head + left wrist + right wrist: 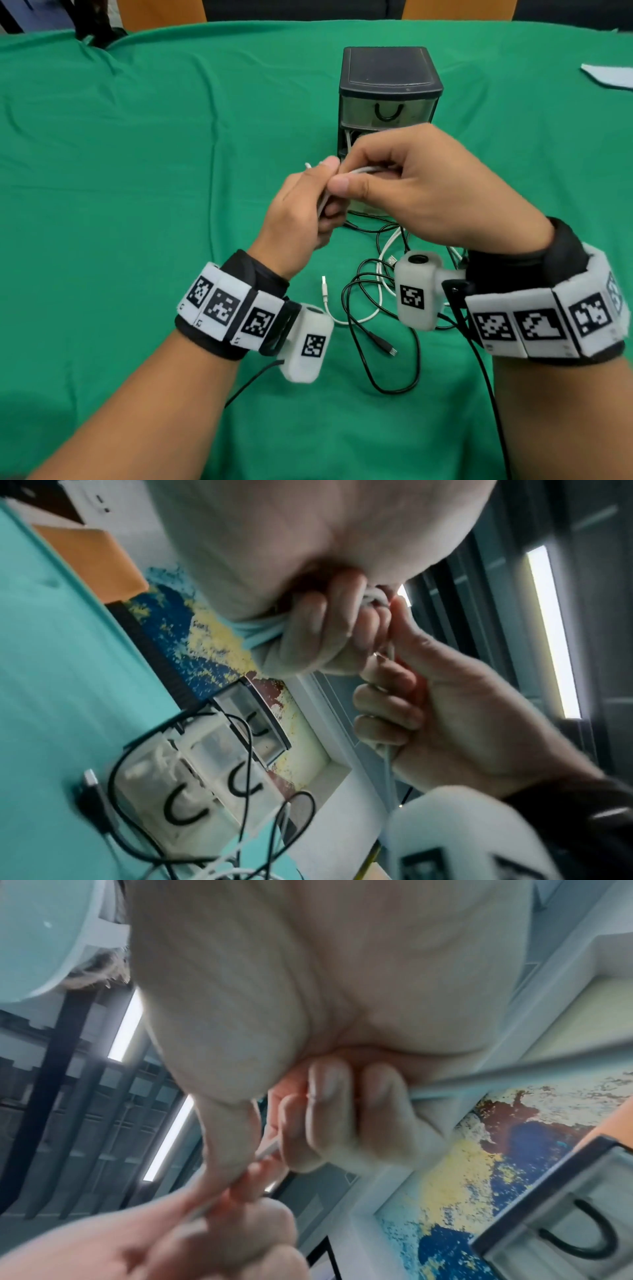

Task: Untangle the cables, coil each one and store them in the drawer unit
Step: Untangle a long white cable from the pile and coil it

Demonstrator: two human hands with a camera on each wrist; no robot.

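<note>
Both hands meet above the green table, in front of the black drawer unit point(388, 85). My left hand point(308, 202) grips a bundle of white cable point(359, 170) in its curled fingers, and the strands run down through its fist point(387, 750). My right hand point(404, 185) pinches the same white cable beside it, fingers curled round it point(329, 1104). A tangle of black cable point(373, 329) and more white cable point(383, 260) lies on the cloth under my wrists. The unit's middle drawer stands partly pulled out, mostly hidden behind my right hand.
The green tablecloth point(137, 171) covers the whole table, wrinkled at the left. A white sheet of paper point(609, 77) lies at the far right edge. Orange chair backs point(161, 13) stand beyond the table. A loose white plug point(324, 286) and a black plug point(385, 346) lie near my wrists.
</note>
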